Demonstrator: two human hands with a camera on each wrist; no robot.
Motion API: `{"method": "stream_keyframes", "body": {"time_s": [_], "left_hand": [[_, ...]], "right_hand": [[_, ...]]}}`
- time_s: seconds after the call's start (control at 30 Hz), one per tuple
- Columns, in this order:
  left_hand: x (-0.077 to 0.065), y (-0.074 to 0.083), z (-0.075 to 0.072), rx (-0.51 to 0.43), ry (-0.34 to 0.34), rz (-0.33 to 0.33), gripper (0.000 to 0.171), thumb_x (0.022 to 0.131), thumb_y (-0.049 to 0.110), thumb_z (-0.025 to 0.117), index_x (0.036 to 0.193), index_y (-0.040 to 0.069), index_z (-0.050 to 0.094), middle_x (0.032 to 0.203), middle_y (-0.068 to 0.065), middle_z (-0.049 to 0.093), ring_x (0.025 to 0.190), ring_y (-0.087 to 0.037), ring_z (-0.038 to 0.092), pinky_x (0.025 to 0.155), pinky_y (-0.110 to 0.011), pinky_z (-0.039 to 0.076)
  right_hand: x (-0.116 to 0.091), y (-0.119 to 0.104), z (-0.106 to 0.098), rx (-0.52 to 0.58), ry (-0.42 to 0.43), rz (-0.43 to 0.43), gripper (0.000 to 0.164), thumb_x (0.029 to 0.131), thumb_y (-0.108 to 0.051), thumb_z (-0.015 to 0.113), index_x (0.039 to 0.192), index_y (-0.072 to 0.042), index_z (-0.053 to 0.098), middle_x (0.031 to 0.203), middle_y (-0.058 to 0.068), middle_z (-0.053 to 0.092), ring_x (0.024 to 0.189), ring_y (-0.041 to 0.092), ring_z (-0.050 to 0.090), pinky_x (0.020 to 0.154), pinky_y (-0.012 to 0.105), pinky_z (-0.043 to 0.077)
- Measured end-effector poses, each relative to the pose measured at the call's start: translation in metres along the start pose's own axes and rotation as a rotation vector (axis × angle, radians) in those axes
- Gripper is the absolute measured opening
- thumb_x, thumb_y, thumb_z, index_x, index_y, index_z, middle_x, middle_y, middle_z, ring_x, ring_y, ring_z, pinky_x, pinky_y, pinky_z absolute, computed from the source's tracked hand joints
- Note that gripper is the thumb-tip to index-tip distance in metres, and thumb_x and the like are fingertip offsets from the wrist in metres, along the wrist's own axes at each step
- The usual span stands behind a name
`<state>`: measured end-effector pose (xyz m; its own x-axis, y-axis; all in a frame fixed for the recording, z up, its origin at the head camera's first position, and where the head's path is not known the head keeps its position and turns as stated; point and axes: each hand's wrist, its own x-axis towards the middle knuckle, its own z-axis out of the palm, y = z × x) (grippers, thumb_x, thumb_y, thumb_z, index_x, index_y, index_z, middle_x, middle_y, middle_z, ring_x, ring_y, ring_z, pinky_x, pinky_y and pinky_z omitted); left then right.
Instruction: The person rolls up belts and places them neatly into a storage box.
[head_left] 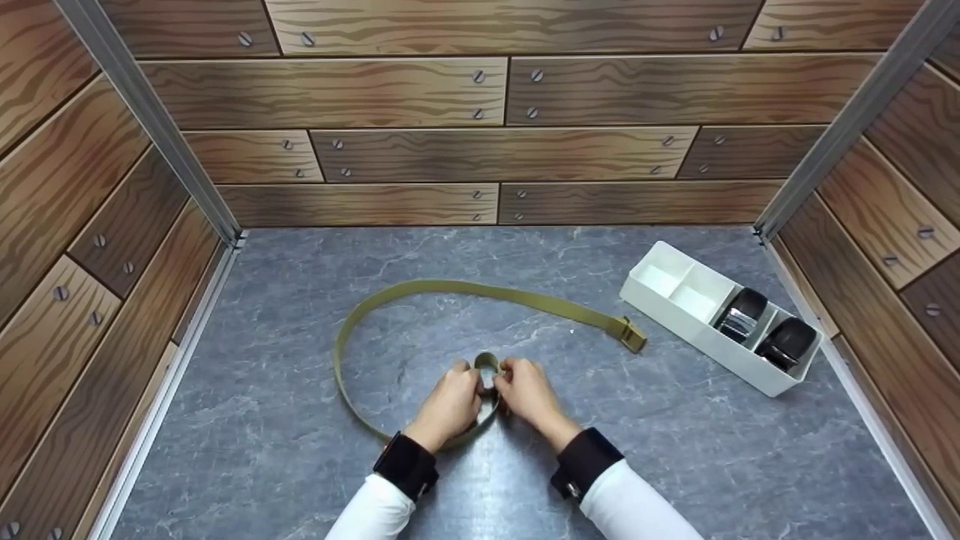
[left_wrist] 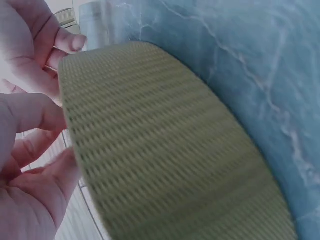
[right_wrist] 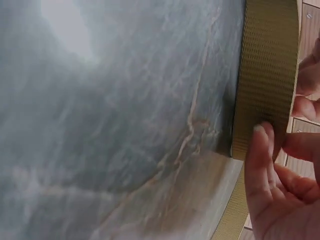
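Note:
An olive-green webbing belt (head_left: 442, 286) lies on edge in a wide loop on the floor, its brassy buckle (head_left: 632, 335) at the right end. The other end curls into a small ring between the two hands. My left hand (head_left: 452, 399) pinches the left side of that ring. Opposite it, my right hand (head_left: 531, 391) pinches the ring's right side, thumb and fingers on the strap. The right wrist view shows the right fingers (right_wrist: 260, 165) against the webbing (right_wrist: 265, 70). Up close in the left wrist view, the broad strap (left_wrist: 160, 145) partly hides the fingertips.
A white divided tray (head_left: 697, 341) stands at the right, with two dark rolled belts (head_left: 787, 343) in its nearer compartments. Wood-patterned walls (head_left: 409, 154) enclose the grey marbled surface (head_left: 247, 420) at the back and both sides.

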<state>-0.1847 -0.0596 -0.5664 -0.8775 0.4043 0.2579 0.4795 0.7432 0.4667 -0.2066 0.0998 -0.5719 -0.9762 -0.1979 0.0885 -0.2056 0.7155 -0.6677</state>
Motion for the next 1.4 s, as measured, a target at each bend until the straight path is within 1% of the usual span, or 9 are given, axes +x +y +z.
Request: {"method": "stream_keyframes", "body": {"time_s": [0.13, 0.23, 0.4, 0.53, 0.8, 0.97, 1.07, 1.17, 1.4], "left_hand": [[0.002, -0.001, 0.0, -0.063, 0.037, -0.053, 0.007, 0.079, -0.004, 0.062, 0.082, 0.002, 0.062, 0.081, -0.008, 0.058, 0.072, -0.022, 0.061, 0.063, -0.031, 0.053], [0.003, -0.001, -0.001, -0.048, 0.066, -0.117, 0.007, 0.082, 0.0, 0.063, 0.088, 0.002, 0.061, 0.084, -0.009, 0.059, 0.074, -0.026, 0.063, 0.063, -0.036, 0.054], [0.001, -0.003, -0.002, 0.083, 0.05, -0.176, 0.01, 0.084, 0.008, 0.069, 0.089, 0.004, 0.062, 0.084, -0.009, 0.056, 0.07, -0.031, 0.063, 0.059, -0.042, 0.052], [0.001, -0.005, 0.0, 0.168, 0.04, -0.155, 0.012, 0.086, 0.012, 0.071, 0.081, 0.005, 0.063, 0.078, -0.009, 0.057, 0.066, -0.032, 0.063, 0.056, -0.043, 0.052], [0.008, -0.004, 0.005, 0.238, 0.076, -0.125, 0.017, 0.087, 0.008, 0.065, 0.071, 0.005, 0.062, 0.07, -0.01, 0.061, 0.061, -0.033, 0.063, 0.051, -0.043, 0.051], [0.01, -0.001, 0.008, 0.239, 0.084, -0.137, 0.016, 0.083, 0.005, 0.066, 0.067, 0.004, 0.062, 0.067, -0.012, 0.063, 0.059, -0.034, 0.064, 0.049, -0.044, 0.05], [0.01, -0.001, 0.009, 0.229, 0.086, -0.167, 0.015, 0.079, 0.002, 0.065, 0.064, 0.004, 0.061, 0.066, -0.014, 0.064, 0.059, -0.035, 0.064, 0.049, -0.044, 0.05], [0.009, -0.001, 0.008, 0.217, 0.076, -0.188, 0.015, 0.076, 0.002, 0.065, 0.063, 0.004, 0.06, 0.066, -0.015, 0.064, 0.059, -0.036, 0.064, 0.05, -0.044, 0.05], [0.007, -0.004, 0.003, 0.276, 0.06, -0.12, 0.02, 0.08, 0.01, 0.068, 0.063, 0.006, 0.059, 0.065, -0.012, 0.064, 0.058, -0.034, 0.063, 0.05, -0.045, 0.05]], "right_hand": [[0.007, 0.0, -0.003, -0.117, -0.007, -0.04, 0.01, 0.081, -0.003, 0.064, 0.09, -0.002, 0.071, 0.072, 0.003, 0.064, 0.062, 0.015, 0.057, 0.057, 0.031, 0.049], [0.011, 0.002, -0.005, -0.187, -0.062, -0.161, 0.01, 0.082, 0.0, 0.064, 0.087, -0.005, 0.071, 0.077, 0.003, 0.065, 0.067, 0.016, 0.059, 0.059, 0.031, 0.05], [0.014, 0.005, -0.007, -0.253, -0.12, -0.436, 0.012, 0.085, 0.002, 0.065, 0.089, -0.007, 0.072, 0.082, 0.003, 0.063, 0.076, 0.018, 0.063, 0.064, 0.031, 0.052], [0.014, 0.005, -0.006, -0.295, -0.115, -0.537, 0.01, 0.087, -0.001, 0.067, 0.091, -0.008, 0.074, 0.08, 0.001, 0.06, 0.071, 0.017, 0.061, 0.062, 0.03, 0.051], [0.012, 0.002, -0.002, -0.278, -0.097, -0.507, 0.009, 0.083, -0.001, 0.069, 0.081, -0.009, 0.074, 0.074, 0.0, 0.06, 0.067, 0.017, 0.061, 0.059, 0.03, 0.05], [0.008, -0.005, -0.006, -0.238, -0.091, -0.326, 0.006, 0.083, -0.007, 0.071, 0.078, -0.008, 0.074, 0.071, 0.002, 0.066, 0.063, 0.017, 0.061, 0.057, 0.03, 0.05], [0.005, -0.009, -0.01, -0.227, -0.108, -0.173, 0.012, 0.083, -0.01, 0.071, 0.071, -0.008, 0.072, 0.063, 0.001, 0.063, 0.054, 0.014, 0.055, 0.052, 0.03, 0.047], [0.002, -0.011, -0.011, -0.227, -0.127, -0.096, 0.017, 0.083, -0.01, 0.069, 0.066, -0.009, 0.068, 0.057, -0.002, 0.057, 0.049, 0.012, 0.049, 0.049, 0.029, 0.044], [0.002, -0.007, -0.007, -0.232, -0.152, -0.26, 0.027, 0.083, -0.005, 0.066, 0.059, -0.013, 0.058, 0.057, -0.004, 0.052, 0.05, 0.01, 0.046, 0.048, 0.026, 0.042]]}}
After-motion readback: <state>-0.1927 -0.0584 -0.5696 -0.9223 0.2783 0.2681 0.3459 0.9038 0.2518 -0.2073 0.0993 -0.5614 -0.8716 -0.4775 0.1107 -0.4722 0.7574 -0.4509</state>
